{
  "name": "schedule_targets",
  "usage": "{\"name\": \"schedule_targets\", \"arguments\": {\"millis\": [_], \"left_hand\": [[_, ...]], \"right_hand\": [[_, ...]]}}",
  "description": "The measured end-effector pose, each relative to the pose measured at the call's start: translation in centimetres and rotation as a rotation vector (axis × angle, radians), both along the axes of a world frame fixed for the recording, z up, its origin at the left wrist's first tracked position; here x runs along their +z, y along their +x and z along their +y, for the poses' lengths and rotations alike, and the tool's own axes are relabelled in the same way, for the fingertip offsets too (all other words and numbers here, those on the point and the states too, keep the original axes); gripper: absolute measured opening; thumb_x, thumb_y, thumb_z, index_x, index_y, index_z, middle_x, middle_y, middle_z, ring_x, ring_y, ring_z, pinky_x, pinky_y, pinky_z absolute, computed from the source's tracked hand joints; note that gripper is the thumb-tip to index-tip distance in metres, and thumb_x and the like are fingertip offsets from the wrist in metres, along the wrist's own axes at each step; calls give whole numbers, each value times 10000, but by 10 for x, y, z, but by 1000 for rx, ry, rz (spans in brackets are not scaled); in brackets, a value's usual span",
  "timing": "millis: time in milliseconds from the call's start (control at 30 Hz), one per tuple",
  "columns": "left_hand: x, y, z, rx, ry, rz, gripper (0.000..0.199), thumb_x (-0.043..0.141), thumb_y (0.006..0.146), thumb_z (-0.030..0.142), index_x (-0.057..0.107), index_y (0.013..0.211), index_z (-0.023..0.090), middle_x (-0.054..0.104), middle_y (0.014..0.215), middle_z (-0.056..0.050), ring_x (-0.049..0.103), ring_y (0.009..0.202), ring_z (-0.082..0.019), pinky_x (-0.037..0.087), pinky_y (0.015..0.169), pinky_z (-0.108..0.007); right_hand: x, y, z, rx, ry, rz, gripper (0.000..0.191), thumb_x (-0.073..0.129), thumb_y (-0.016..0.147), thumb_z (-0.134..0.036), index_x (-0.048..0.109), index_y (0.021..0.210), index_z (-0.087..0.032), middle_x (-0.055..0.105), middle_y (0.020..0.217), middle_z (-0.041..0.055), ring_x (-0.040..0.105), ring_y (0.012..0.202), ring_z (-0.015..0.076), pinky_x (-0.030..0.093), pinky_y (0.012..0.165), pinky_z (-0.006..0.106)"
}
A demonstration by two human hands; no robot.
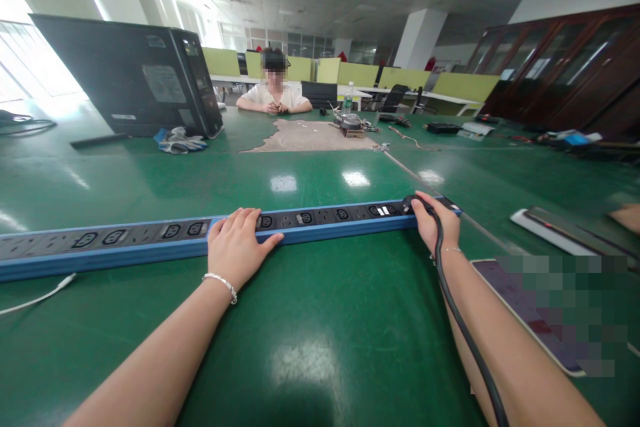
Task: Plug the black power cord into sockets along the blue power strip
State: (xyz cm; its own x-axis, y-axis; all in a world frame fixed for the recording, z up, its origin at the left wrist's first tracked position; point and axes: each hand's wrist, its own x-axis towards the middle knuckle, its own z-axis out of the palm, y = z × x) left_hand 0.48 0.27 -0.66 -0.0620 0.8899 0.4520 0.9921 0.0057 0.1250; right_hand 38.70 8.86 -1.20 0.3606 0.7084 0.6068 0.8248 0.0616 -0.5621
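Head view: hands (239, 240) on power strip (340, 217) and plug (409, 204)

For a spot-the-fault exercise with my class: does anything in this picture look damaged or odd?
Yes: the green tabletop has a pale, bare patch with a ragged edge, in front of the person seated opposite. It looks odd because the green surface seems torn or worn away there.
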Motion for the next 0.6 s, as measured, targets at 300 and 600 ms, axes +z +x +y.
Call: {"name": "schedule_targets", "arguments": {"millis": [300, 600], "left_hand": [[0, 0, 0, -1, 3, -11, 610, 422, 798, 608, 516, 1231, 188, 563, 1280, -102, 454, 1222, -275, 280, 1013, -424], [-2, -1, 0, -3, 23, 12, 600, 428, 804, 602, 517, 1225, 183, 569, 1274, -97, 457, 1218, -258, 287, 1007, -421]], "right_hand": [[2, 1, -2, -7, -26, -39, 415, 509, 758, -475, 698, 1045, -241, 706, 900, 67, 627, 861, 251, 479, 813, 397], [7, 1, -4, 45, -84, -124, 395, 510, 775, -434, 697, 1058, -231, 708, 936, 82, 640, 892, 259, 482, 816, 377]]}}
